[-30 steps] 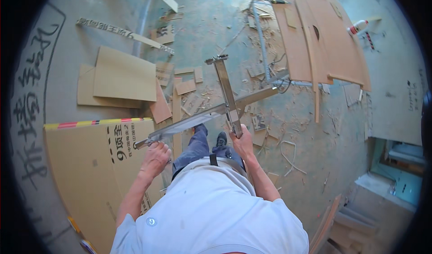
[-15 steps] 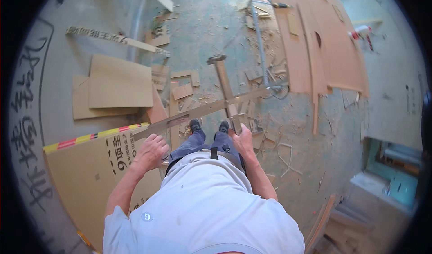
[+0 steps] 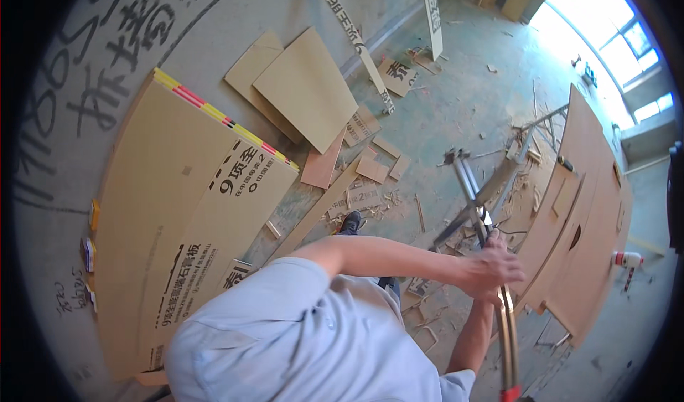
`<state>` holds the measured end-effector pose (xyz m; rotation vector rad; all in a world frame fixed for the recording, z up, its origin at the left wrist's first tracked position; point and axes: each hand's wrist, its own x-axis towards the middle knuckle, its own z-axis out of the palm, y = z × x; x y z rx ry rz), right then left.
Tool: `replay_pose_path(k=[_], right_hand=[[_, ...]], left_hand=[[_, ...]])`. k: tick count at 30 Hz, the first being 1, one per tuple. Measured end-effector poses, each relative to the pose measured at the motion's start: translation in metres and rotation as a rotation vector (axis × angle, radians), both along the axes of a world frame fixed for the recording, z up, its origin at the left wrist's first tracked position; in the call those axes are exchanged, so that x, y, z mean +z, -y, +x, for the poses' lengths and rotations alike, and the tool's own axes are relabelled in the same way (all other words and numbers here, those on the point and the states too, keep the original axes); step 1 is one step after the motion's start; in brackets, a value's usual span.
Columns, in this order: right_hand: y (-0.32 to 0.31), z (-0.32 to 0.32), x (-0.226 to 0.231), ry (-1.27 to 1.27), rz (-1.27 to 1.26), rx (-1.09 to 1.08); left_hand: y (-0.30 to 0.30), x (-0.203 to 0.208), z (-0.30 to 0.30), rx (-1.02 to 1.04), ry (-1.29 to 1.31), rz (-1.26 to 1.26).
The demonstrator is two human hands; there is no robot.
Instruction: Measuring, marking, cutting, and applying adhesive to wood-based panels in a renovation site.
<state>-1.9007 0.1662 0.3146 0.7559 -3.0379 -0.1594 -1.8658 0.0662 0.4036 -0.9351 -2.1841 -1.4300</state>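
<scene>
In front of me on the right is a long, narrow, shiny metal bar with a red end near the lower edge. Its far end looks dark and is smeared by motion. A second grey bar crosses it, also blurred; I cannot tell whether the two are joined. My left arm reaches across my body, bringing my left hand over the metal bar; its fingers are too blurred to read. Mostly hidden behind it, my right hand grips the bar from below.
Large printed board with a striped edge leans at left. Tan panels rest beyond it. Offcuts and shavings litter the floor. Reddish-brown sheets lie at right, near a red-and-white bottle. A bright window shows far right.
My view has turned, putting the large board farther into sight. My left hand has left the board's side and crossed rightward to the bar. The bar in my right hand has swung right.
</scene>
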Motion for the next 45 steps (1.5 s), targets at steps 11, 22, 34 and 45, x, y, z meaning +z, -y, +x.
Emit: replay_pose_path(k=[11,22,34,45], right_hand=[[0.036,0.041,-0.035,0.397,0.225,0.574],[-0.052,0.154,-0.067,0.804,-0.79,-0.68],[0.021,0.034,-0.163,0.435,-1.197,-0.308],[0.092,0.04,-0.094,0.421,-1.022,-0.521]], left_hand=[[-0.036,-0.008,0.005,-0.098,0.494,0.109],[-0.012,-0.004,0.039,-0.093,0.518,0.378],[0.134,0.027,-0.048,-0.116,0.367,0.402],[0.687,-0.316,0.103,0.924,1.039,-0.1]])
